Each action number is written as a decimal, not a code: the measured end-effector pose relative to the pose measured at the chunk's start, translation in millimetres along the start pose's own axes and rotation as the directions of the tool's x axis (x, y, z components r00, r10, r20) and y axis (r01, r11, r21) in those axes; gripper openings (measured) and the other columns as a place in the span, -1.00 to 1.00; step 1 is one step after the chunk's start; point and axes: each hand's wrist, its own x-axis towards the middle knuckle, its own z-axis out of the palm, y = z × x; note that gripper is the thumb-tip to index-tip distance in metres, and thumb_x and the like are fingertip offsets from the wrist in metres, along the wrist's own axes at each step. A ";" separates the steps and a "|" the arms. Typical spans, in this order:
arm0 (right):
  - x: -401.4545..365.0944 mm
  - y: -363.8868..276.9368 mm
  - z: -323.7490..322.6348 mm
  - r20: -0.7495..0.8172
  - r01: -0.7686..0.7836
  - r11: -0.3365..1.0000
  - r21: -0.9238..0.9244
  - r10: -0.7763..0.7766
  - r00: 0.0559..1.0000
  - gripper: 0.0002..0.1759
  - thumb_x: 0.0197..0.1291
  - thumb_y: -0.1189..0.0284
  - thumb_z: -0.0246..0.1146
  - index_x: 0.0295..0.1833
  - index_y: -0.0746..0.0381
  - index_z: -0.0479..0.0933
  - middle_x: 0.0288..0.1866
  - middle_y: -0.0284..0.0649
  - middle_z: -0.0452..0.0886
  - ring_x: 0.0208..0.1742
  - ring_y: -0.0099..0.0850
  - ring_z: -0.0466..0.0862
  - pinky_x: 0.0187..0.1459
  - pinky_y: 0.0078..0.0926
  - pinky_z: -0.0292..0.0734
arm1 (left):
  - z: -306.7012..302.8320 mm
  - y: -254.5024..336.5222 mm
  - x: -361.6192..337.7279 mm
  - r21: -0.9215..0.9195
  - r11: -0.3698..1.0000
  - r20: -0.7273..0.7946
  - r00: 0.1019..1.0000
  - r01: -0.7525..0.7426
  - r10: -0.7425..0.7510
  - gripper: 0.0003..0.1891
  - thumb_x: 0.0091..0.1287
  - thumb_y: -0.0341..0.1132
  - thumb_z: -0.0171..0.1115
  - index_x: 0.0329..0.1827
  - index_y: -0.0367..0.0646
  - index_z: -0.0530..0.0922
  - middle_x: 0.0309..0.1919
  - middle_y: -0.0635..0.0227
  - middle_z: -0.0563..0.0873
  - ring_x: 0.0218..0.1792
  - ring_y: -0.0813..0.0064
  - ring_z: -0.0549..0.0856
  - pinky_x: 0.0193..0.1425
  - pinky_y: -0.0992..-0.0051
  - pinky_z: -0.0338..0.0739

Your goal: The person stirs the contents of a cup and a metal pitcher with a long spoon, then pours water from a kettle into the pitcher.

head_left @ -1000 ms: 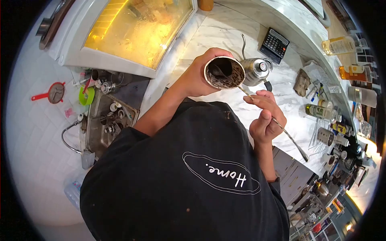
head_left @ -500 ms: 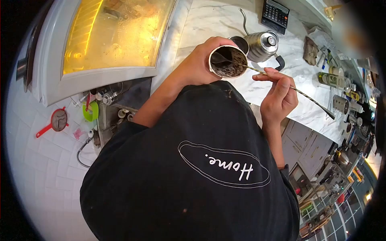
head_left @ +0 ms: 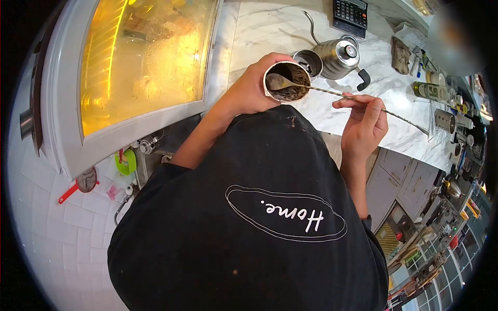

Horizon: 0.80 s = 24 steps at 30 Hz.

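My left hand point(head_left: 250, 87) is wrapped round a paper cup point(head_left: 291, 66), which tips so that its mouth faces me. Dark brown residue coats the inside of the cup. Between the thumb and fingers of my right hand point(head_left: 365, 122) is a long bar spoon point(head_left: 332, 92) with a twisted metal handle. The spoon's bowl lies inside the mouth of the cup, near its left wall. Just beyond the cup stands a metal cup point(head_left: 313, 63), next to a steel gooseneck kettle point(head_left: 336, 58) with a black handle.
A black calculator point(head_left: 350, 16) lies at the back of the marble counter point(head_left: 259, 31). On the right are a brown cloth point(head_left: 400, 54), a green-labelled bottle point(head_left: 429, 90) and a metal container point(head_left: 444, 120). A glass-doored cabinet point(head_left: 150, 57), lit yellow, borders the left side.
The spoon's bowl has lifted from deeper in the cup toward its mouth and now shows more plainly. The view has shifted slightly, and both hands keep their holds.
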 end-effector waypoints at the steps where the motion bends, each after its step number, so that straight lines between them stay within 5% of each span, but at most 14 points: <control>1: 1.5 1.0 -3.5 -0.022 -0.016 0.999 0.030 0.017 1.000 -0.54 0.70 0.26 -0.11 -0.06 0.43 0.52 -0.26 0.09 0.70 -0.29 -0.18 0.78 -0.05 -0.22 0.68 | 0.4 -3.5 0.6 -0.002 1.000 -0.001 1.000 0.012 -0.012 -0.23 -0.02 -0.46 0.66 0.33 -0.13 0.49 0.14 0.30 0.71 0.17 0.42 0.70 0.31 0.42 0.55; 6: 9.2 -8.2 -38.6 -0.089 0.040 0.999 0.001 -0.040 0.995 -0.52 0.69 0.20 -0.12 -0.06 0.41 0.50 -0.31 0.06 0.71 -0.26 -0.08 0.77 -0.05 -0.12 0.72 | -2.6 -13.6 -0.5 0.011 0.996 -0.034 0.996 0.088 -0.087 -0.23 -0.04 -0.51 0.59 0.33 -0.14 0.48 0.15 0.27 0.68 0.20 0.38 0.69 0.33 0.39 0.54; 11: 17.5 -4.8 -58.1 -0.169 0.058 0.988 -0.141 -0.082 0.982 -0.51 0.71 0.20 -0.15 -0.06 0.40 0.50 -0.30 0.07 0.73 -0.23 -0.13 0.78 0.06 -0.25 0.64 | -7.3 -33.0 -13.4 0.077 0.979 -0.180 0.968 0.189 -0.173 -0.25 -0.02 -0.59 0.45 0.34 -0.16 0.43 0.14 0.24 0.65 0.23 0.37 0.66 0.34 0.38 0.54; 18: 16.9 21.0 -41.9 0.160 0.161 0.865 -0.476 -0.095 0.983 -0.60 0.70 0.34 -0.17 0.08 0.41 0.49 -0.09 0.08 0.74 -0.05 -0.14 0.79 0.18 -0.20 0.61 | -10.5 -41.9 -18.9 0.030 0.973 -0.226 0.950 0.228 -0.215 -0.19 0.05 -0.59 0.48 0.42 -0.16 0.31 0.19 0.27 0.62 0.27 0.42 0.62 0.41 0.36 0.48; 24: 20.1 27.0 -48.3 0.126 0.129 0.871 -0.473 -0.078 0.989 -0.62 0.69 0.37 -0.16 0.07 0.41 0.50 -0.09 0.08 0.76 -0.03 -0.18 0.79 0.20 -0.27 0.58 | -8.0 -44.1 -18.3 0.009 0.972 -0.255 0.941 0.234 -0.224 -0.18 0.06 -0.58 0.49 0.44 -0.16 0.29 0.20 0.25 0.62 0.29 0.41 0.61 0.42 0.36 0.47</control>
